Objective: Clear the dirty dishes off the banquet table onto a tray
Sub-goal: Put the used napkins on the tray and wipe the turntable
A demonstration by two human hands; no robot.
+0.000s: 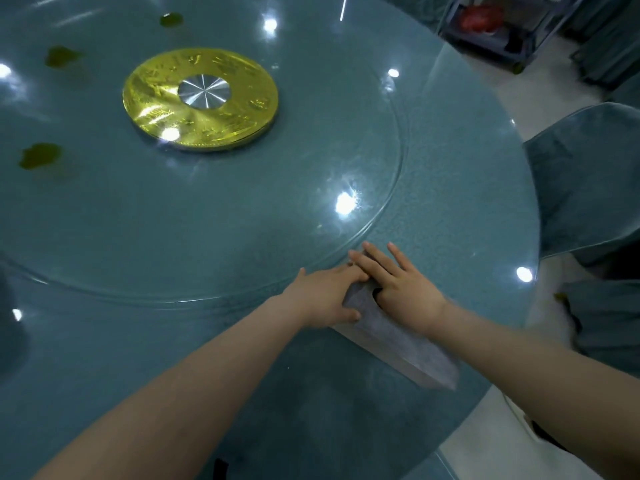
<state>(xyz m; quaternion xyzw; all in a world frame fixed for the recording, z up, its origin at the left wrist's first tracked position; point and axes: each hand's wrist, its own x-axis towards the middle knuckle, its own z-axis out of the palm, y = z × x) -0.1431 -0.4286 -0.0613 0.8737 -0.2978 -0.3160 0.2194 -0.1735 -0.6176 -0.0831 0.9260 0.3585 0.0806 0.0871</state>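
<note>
A folded grey cloth napkin (401, 344) lies on the teal banquet table (242, 393), just outside the rim of the glass turntable (242, 202). My left hand (325, 296) rests on the napkin's far left end, thumb against its edge. My right hand (398, 282) lies flat on the napkin with fingers straight and spread. No dishes or tray are in view.
A gold hub with a silver centre (201, 98) sits in the middle of the turntable. Several greenish spill marks (40, 155) dot the glass at the left. Teal-covered chairs (588, 181) stand at the right. A cart (502, 26) stands at the back right.
</note>
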